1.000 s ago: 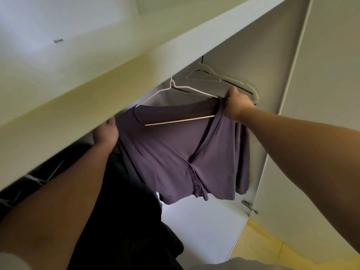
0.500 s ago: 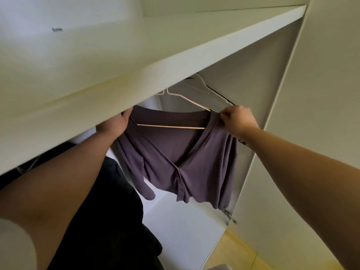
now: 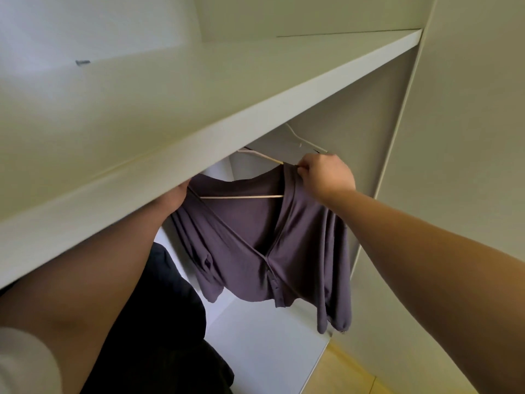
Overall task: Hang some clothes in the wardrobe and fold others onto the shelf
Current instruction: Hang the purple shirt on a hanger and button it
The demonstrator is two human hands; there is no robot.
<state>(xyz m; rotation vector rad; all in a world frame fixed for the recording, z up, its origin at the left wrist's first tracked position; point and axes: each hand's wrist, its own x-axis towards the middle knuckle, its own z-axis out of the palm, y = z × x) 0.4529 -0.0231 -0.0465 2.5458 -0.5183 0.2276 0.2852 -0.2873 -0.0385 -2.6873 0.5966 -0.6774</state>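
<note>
One garment occupies both hands at this moment: the purple cardigan [image 3: 255, 237], draped on a hanger [image 3: 241, 197] whose wooden bar shows through the open neckline. It hangs inside the wardrobe, just under the front edge of the shelf [image 3: 227, 123], with its hem well above the white base panel [image 3: 261, 345]. The right hand [image 3: 326, 177] pinches the cardigan's shoulder on its own side, where the fabric meets the hanger's end, with the fingers curled on the cloth. The left hand [image 3: 176, 197] reaches to the opposite shoulder, but the shelf edge covers its fingers, so we cannot tell whether it grips or merely touches. The hanger's hook and the rail are hidden behind the shelf edge too, and we cannot say whether the hook is seated.

We judge the hanging part to be under way rather than finished. To the left a dark garment [image 3: 159, 308] is in the wardrobe, apparently hung. Behind the cardigan a bare white hanger [image 3: 301, 139] waits near the side wall — room, it seems, for at least one more piece. Once the cardigan sits square and both hands let go, we would count that item as done. Of the folding part we see nothing — no folded clothes show anywhere in view, so we take that half of the job to lie ahead.
</note>
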